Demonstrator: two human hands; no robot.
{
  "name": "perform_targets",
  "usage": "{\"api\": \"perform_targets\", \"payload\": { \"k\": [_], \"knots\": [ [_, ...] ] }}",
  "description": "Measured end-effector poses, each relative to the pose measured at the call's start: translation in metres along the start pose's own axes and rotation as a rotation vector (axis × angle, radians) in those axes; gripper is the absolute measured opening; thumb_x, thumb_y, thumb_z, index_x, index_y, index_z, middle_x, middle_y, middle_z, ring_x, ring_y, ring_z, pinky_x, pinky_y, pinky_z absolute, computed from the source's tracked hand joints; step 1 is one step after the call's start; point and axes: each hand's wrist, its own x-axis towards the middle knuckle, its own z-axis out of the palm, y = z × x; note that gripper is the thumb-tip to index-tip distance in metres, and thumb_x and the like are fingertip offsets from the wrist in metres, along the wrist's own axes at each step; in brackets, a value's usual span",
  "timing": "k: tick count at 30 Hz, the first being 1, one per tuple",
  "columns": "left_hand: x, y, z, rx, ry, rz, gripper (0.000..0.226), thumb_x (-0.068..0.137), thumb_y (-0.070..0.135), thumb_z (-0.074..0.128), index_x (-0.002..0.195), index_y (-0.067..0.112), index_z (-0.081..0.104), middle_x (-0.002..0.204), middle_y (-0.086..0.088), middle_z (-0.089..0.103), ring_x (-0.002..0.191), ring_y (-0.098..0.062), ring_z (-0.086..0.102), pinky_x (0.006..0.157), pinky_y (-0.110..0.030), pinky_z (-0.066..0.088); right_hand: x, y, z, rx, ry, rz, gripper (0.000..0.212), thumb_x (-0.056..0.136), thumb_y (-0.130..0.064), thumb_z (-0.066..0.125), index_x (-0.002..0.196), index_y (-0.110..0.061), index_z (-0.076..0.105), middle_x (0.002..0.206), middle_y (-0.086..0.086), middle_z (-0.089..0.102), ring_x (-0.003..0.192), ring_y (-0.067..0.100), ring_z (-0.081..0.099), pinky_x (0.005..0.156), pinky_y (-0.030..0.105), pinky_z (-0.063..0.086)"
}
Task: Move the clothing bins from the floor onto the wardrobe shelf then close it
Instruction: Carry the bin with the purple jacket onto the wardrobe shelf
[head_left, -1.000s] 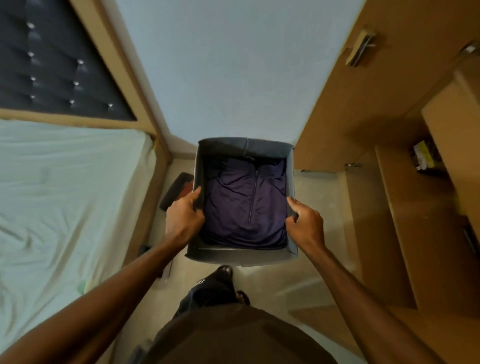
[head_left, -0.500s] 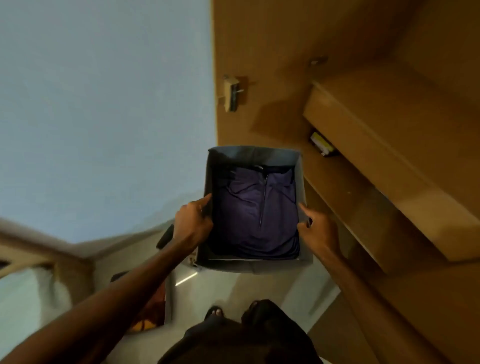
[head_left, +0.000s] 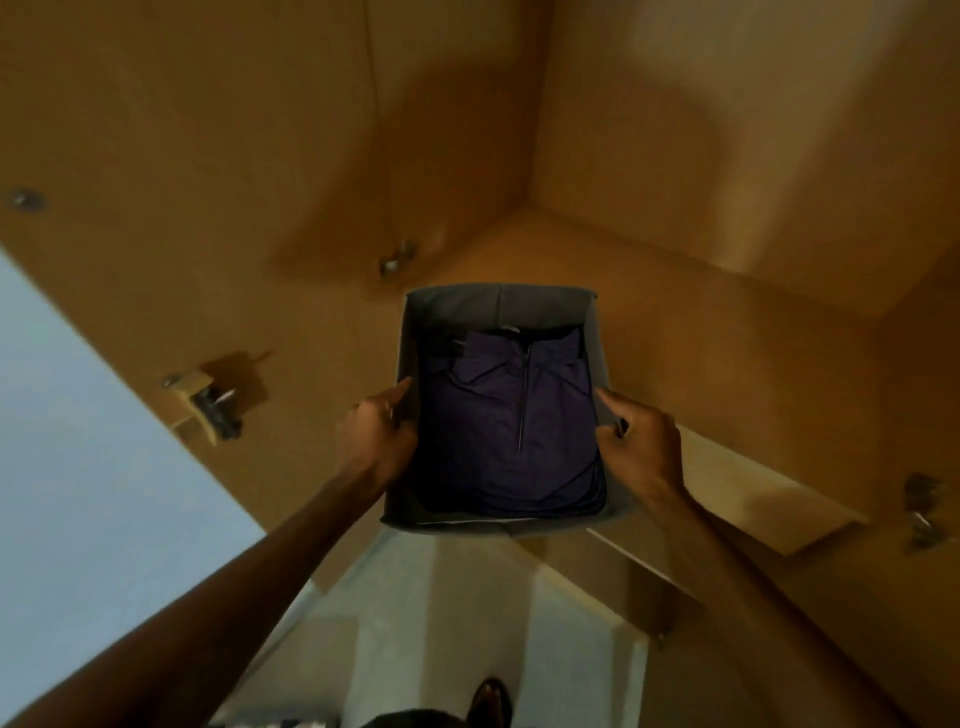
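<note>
Having swung from the wall to the wardrobe, the person holds the grey bin (head_left: 498, 304) over the shelf (head_left: 727, 338), left hand (head_left: 376, 441) and right hand (head_left: 641, 447) each gripping a side wall, set-down apparently next

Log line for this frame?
left hand: grips bin | right hand: grips bin | bin: held at wardrobe shelf | inside: purple top

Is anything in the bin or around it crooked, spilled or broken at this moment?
Nothing stands out. The left hand and the right hand grip the grey bin by its side walls, and the purple garment lies neatly folded inside, nothing spilled.
</note>
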Motion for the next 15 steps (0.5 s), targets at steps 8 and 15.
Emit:
{"api": "perform_targets", "payload": {
  "k": [8, 15],
  "knots": [
    [0.113, 0.083, 0.068, 0.118, -0.086, 0.198, 0.064, 0.082, 0.004, 0.053, 0.141, 0.029, 0.050, 0.113, -0.009, 0.072, 0.085, -0.031, 0.068, 0.074, -0.034, 0.055, 0.079, 0.045, -0.040, -0.003, 0.179, 0.115, 0.051, 0.084, -0.003, 0.055, 0.133, -0.020, 0.056, 0.042, -0.011, 0.041, 0.039, 0.001, 0.045, 0.040, 0.008, 0.034],
    [0.188, 0.149, 0.155, 0.157, -0.247, 0.396, 0.062, 0.081, 0.013, 0.051, 0.139, 0.035, 0.052, 0.125, -0.008, 0.067, 0.102, -0.034, 0.067, 0.085, -0.041, 0.056, 0.121, 0.109, -0.086, -0.087, 0.341, 0.308, 0.047, 0.085, -0.003, 0.054, 0.127, -0.020, 0.062, 0.074, 0.007, 0.072, 0.054, 0.014, 0.059, 0.053, 0.025, 0.047]
  ]
}}
